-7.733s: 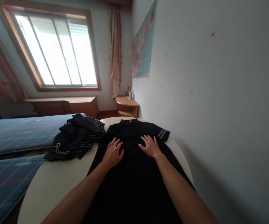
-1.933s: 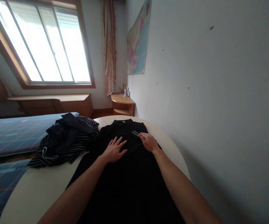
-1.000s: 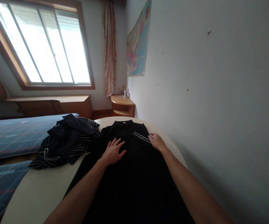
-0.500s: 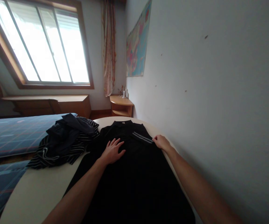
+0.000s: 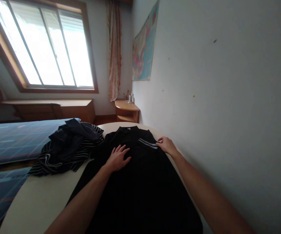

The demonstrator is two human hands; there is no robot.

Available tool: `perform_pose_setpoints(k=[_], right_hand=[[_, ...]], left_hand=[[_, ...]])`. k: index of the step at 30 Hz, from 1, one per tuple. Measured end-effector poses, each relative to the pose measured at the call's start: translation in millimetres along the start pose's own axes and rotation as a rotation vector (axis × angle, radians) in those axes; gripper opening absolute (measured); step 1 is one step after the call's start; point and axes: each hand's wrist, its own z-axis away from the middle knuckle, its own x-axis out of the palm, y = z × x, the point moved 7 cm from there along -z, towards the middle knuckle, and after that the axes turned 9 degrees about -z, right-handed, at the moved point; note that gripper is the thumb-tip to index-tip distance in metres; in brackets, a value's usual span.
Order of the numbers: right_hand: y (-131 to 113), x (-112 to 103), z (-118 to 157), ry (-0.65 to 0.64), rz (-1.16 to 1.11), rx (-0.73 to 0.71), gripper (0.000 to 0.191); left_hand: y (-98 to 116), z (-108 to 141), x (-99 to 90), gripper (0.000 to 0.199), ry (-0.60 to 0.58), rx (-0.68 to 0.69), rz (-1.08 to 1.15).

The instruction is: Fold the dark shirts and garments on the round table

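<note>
A black polo shirt (image 5: pixel 140 188) lies spread over a pale round-edged table (image 5: pixel 45 201), its collar at the far end. Two grey stripes cross the right sleeve, which is folded inward over the chest. My left hand (image 5: pixel 117 158) rests flat on the shirt's chest, fingers spread. At the shirt's right edge, my right hand (image 5: pixel 166 145) pinches the striped sleeve near the ends of the stripes. Its fingertips partly cover the cloth they hold.
A heap of dark and striped clothes (image 5: pixel 69 143) lies on the table's left side. Beyond it are blue plaid mattresses (image 5: pixel 14 139). A white wall (image 5: pixel 223 130) runs close along the right. A corner shelf (image 5: pixel 127 105) and a desk (image 5: pixel 77 103) stand at the back.
My right hand has shifted slightly left and up with the sleeve, and the striped end lies a little further in. My left hand has stayed in place.
</note>
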Motion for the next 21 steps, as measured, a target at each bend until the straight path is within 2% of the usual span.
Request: perform_pose_setpoints(k=[6, 11, 17, 21], right_hand=[[-58, 6, 12, -0.018, -0.085, -0.126, 0.023], [-96, 38, 30, -0.074, -0.182, -0.218, 0.019], [-106, 86, 52, -0.221, -0.173, -0.297, 0.019], [-104, 87, 60, -0.239, -0.096, -0.305, 0.024]], left_hand=[[0, 1, -1.4, 0.060, 0.004, -0.002, 0.003], [0, 1, -1.7, 0.059, 0.008, -0.002, -0.001], [1, 0, -0.9, 0.060, 0.010, 0.006, -0.005], [-1, 0, 0.5, 0.060, 0.014, 0.004, -0.001]])
